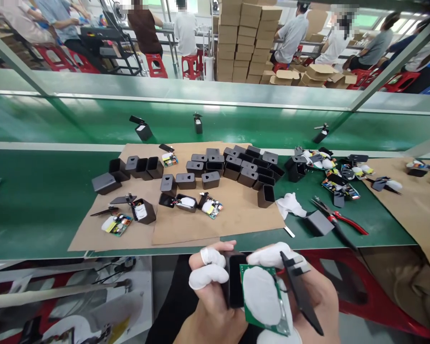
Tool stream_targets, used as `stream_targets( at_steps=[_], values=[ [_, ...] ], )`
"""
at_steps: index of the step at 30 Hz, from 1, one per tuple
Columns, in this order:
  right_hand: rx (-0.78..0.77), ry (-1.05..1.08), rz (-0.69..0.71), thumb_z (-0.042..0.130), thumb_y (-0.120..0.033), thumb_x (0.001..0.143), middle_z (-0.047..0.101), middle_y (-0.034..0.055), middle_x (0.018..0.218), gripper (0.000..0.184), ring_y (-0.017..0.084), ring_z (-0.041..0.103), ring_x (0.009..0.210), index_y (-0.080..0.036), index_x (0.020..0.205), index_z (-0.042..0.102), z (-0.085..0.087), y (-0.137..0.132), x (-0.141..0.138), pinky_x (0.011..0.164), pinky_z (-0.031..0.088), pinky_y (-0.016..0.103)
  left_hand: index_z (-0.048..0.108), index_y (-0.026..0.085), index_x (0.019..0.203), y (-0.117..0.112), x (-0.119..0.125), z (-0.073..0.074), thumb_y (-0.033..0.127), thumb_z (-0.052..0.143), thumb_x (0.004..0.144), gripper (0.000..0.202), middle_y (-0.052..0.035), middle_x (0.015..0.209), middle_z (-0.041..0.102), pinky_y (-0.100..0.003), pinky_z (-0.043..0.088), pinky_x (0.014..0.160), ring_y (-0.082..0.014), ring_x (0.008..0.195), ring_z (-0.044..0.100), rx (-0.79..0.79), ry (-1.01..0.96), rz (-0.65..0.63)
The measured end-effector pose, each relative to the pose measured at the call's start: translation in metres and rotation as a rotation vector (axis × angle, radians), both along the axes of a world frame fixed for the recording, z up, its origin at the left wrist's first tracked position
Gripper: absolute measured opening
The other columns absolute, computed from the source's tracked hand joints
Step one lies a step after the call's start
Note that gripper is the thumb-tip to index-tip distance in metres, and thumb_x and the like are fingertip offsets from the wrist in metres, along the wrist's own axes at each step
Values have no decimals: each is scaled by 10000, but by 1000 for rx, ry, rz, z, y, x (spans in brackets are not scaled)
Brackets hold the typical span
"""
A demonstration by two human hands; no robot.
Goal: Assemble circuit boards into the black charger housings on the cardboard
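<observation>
Ahead of the left hand [216,296], a bare strip of cardboard [186,230] gives passage; clustered black cases [249,177] block farther reach, and red-handled pliers [332,215] obstruct the right side

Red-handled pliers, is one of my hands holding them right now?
No, the pliers lie on the green bench, while the left hand holds a black case and the right hand holds a green circuit board.

Beyond the fingers [208,277], a green bench [39,200] carries brown cardboard [186,230] (black cases [185,181] crowd it). Pliers [332,218] lie ahead, right of the fingers.
</observation>
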State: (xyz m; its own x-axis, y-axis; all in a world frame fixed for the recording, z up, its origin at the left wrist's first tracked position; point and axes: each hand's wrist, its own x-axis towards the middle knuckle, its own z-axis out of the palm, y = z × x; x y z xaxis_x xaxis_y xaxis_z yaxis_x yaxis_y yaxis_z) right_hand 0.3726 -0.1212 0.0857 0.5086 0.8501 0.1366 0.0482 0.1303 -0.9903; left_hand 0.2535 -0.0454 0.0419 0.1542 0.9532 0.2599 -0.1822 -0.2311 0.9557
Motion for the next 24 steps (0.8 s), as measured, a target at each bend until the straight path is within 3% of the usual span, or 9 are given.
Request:
stream_targets(
  at_steps=[3, 7, 11, 14, 18, 24],
  values=[
    [28, -31, -17, 1056, -564, 599, 809, 93, 960, 578, 345, 811, 852, -293, 1063, 841, 7, 8, -2, 713, 718, 422, 465, 283, 809, -2, -1, 0, 491, 880, 792, 464, -47, 979, 616, -665, 612, 989, -349, 1052, 728, -103, 0, -56],
    [19, -108, -40, 1034, -584, 637, 801, 119, 984, 562, 360, 804, 886, -282, 1067, 835, 12, 10, -4, 739, 718, 458, 482, 279, 748, 1, -2, -16, 654, 834, 801, 518, -56, 957, 657, -657, 610, 988, -336, 984, 728, -158, -52, -57],
    [41, -214, 3, 1040, -514, 667, 804, 129, 1031, 597, 377, 795, 950, -305, 1189, 836, 14, 7, -2, 713, 700, 444, 520, 261, 669, 9, -9, -38, 678, 817, 831, 537, -43, 864, 681, -641, 636, 978, -324, 932, 751, -230, -158, -160],
    [93, -258, 9, 1040, -460, 690, 811, 113, 1064, 645, 361, 794, 963, -346, 1281, 808, 12, 8, 0, 723, 689, 424, 558, 260, 673, 11, -13, -45, 670, 844, 810, 519, -40, 870, 706, -651, 646, 988, -342, 990, 768, -258, -188, -136],
    [127, -279, 10, 1056, -423, 671, 809, 100, 1051, 666, 343, 789, 924, -353, 1281, 798, 9, 12, -1, 705, 683, 403, 557, 244, 624, 5, -5, -38, 609, 850, 838, 514, -49, 889, 740, -609, 668, 957, -339, 1013, 774, -305, -211, -122],
    [94, -295, 24, 1037, -368, 717, 775, 103, 1015, 549, 326, 766, 886, -325, 1206, 792, 6, 13, -1, 682, 675, 404, 476, 254, 639, -5, 20, -25, 657, 786, 868, 558, -35, 871, 660, -569, 646, 908, -279, 890, 713, -257, -254, 147]
  ],
)
